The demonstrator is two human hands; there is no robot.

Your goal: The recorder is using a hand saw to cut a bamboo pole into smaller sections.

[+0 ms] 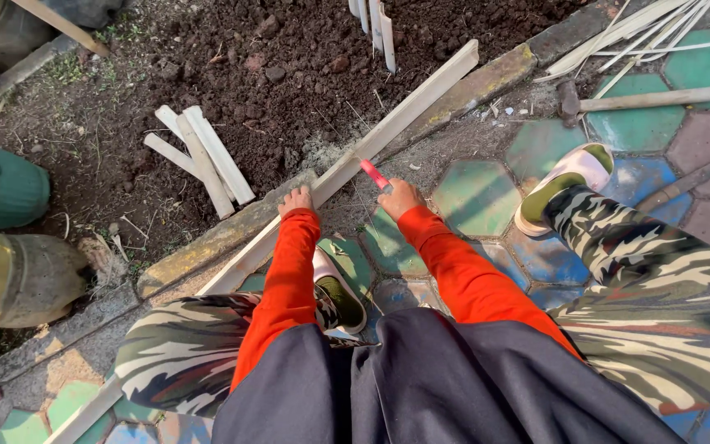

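Observation:
A long pale wooden slat [404, 115] lies slanted across the stone curb, from lower left to upper right. My left hand [295, 200] presses down on the slat near its middle, fingers curled over it. My right hand [398, 198] grips a red-handled tool [374, 173], whose front end meets the slat just right of my left hand. The tool's blade is too thin to make out. Both arms wear orange sleeves. My left shoe [338, 289] stands under the slat's lower part and my right shoe [563, 185] rests on the coloured paving.
Several cut slat pieces [203, 156] lie on the dark soil bed, and short stakes [375, 23] stand in the soil at the top. A hammer [638, 100] and thin strips [626, 37] lie at upper right. Pots [2, 185] stand at left.

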